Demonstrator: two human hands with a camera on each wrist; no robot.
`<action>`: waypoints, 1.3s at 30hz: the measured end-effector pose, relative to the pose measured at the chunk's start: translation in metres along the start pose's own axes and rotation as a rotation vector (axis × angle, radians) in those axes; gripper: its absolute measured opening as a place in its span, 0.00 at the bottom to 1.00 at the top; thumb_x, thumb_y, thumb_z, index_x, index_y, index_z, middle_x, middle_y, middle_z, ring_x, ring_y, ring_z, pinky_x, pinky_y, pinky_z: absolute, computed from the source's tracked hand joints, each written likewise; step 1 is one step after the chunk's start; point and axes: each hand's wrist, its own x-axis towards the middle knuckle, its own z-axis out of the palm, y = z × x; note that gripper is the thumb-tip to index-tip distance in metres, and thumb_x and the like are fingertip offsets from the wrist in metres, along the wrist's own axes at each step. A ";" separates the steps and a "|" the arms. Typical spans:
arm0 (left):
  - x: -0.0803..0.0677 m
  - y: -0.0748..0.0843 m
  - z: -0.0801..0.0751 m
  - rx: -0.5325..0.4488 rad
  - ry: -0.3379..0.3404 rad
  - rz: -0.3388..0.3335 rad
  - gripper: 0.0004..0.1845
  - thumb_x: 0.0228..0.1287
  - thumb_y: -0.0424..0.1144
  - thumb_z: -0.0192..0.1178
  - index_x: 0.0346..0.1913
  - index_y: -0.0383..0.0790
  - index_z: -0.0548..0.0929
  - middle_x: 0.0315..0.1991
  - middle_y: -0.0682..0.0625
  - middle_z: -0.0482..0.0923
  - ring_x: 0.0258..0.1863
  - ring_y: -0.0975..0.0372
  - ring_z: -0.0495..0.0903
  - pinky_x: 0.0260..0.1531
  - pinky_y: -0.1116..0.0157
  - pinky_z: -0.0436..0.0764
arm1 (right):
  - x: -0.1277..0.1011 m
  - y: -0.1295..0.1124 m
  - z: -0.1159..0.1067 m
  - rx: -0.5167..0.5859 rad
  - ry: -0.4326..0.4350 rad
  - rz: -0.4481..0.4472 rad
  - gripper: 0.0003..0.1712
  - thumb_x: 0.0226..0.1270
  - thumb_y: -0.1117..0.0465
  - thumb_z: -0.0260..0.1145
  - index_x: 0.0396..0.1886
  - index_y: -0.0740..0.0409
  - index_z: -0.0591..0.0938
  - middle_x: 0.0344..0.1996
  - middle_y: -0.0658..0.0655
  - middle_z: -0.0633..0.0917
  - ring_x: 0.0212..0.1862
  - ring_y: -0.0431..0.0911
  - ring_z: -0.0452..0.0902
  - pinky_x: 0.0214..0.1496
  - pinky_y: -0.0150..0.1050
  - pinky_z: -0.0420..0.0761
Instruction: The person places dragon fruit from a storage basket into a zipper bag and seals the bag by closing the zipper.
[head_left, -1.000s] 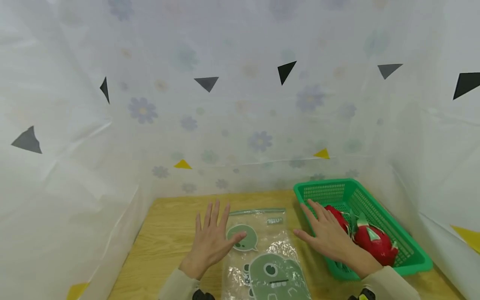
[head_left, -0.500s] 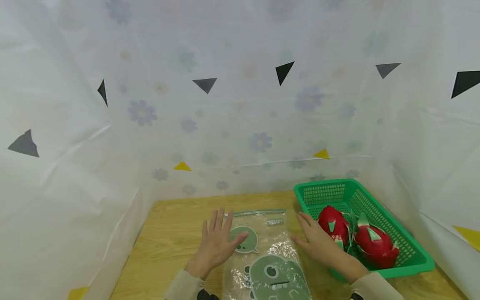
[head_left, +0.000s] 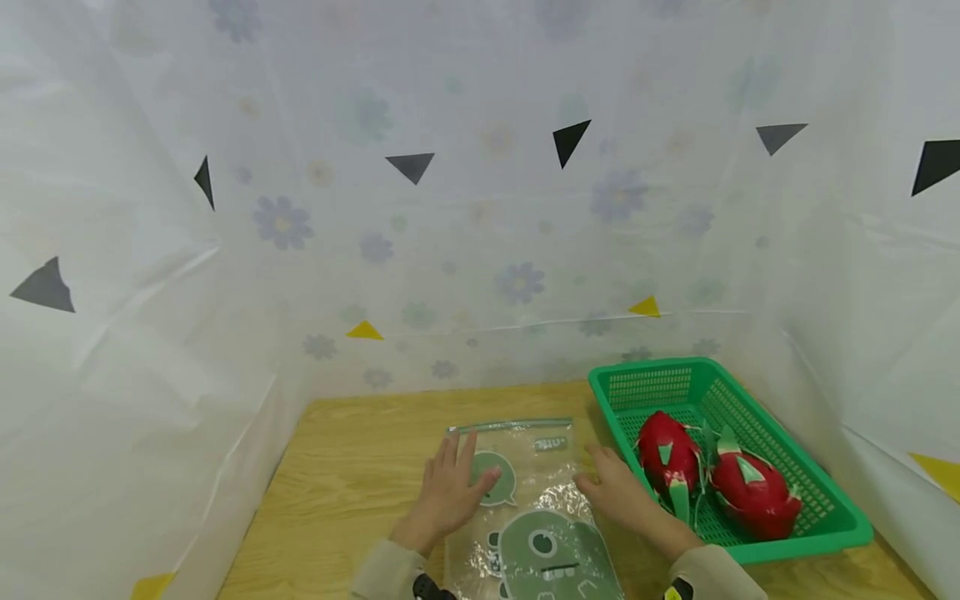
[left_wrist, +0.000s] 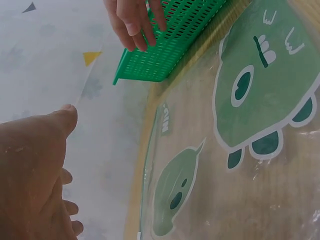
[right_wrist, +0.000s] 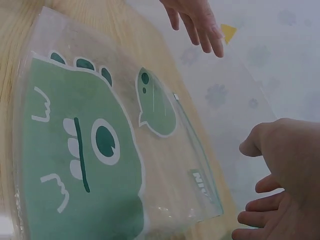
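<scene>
**Both hands closing in on the zip bag**

Here we are over the wooden worktop (head_left: 345, 467), and the clear zip bag (head_left: 525, 492) with the green dinosaur print lies flat in the middle of it, just left of the green basket (head_left: 817, 508). The left hand (head_left: 448, 493) hovers at the bag's left edge, fingers spread and relaxed, thumb over the little speech-bubble print; whether the fingertips actually touch the plastic I cannot tell. The right hand (head_left: 618, 497) sits in the gap between bag and basket, fingers loose and straight, gripping nothing.

The step in hand looks like taking hold of the bag at its mouth. To do it well, I'd judge each hand should slide toward the far end and pinch one layer of film just below the zip strip (head_left: 510, 425), one hand per side, so the two layers peel apart instead of lifting together. The film is thin and slippery, so a fingertip pinch beats a flat palm. The right hand also needs care not to nudge the basket, where two dragon fruits (head_left: 712, 475) lie side by side.

Orientation now: the bag's long axis runs from the person straight away toward the back curtain (head_left: 480, 208). The zip end points away from the person, the dinosaur's end lies nearest. The left wrist view shows the same, with the zip edge (left_wrist: 146, 165) beside that hand (left_wrist: 35, 175), and the right wrist view has the right hand (right_wrist: 282, 185) open beside the bag's far corner (right_wrist: 210, 200).
</scene>
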 end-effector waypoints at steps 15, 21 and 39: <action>0.013 -0.003 0.034 0.009 -0.157 -0.107 0.48 0.62 0.52 0.68 0.77 0.37 0.55 0.75 0.27 0.48 0.74 0.32 0.50 0.68 0.32 0.55 | 0.006 0.020 0.038 0.078 0.040 0.102 0.31 0.63 0.63 0.63 0.59 0.84 0.70 0.56 0.81 0.76 0.61 0.73 0.71 0.63 0.64 0.72; 0.014 -0.003 0.045 0.028 -0.172 -0.125 0.54 0.53 0.53 0.74 0.76 0.37 0.56 0.74 0.27 0.51 0.73 0.33 0.51 0.69 0.33 0.55 | 0.008 0.022 0.040 0.112 0.009 0.153 0.31 0.67 0.62 0.58 0.61 0.84 0.69 0.58 0.82 0.75 0.62 0.73 0.71 0.62 0.64 0.73; 0.001 -0.011 0.074 0.238 -0.198 -0.122 0.59 0.41 0.60 0.77 0.75 0.42 0.60 0.75 0.28 0.50 0.74 0.32 0.52 0.68 0.32 0.56 | 0.019 0.026 0.056 0.704 0.030 0.343 0.17 0.67 0.70 0.51 0.51 0.79 0.68 0.21 0.53 0.72 0.20 0.43 0.66 0.21 0.34 0.71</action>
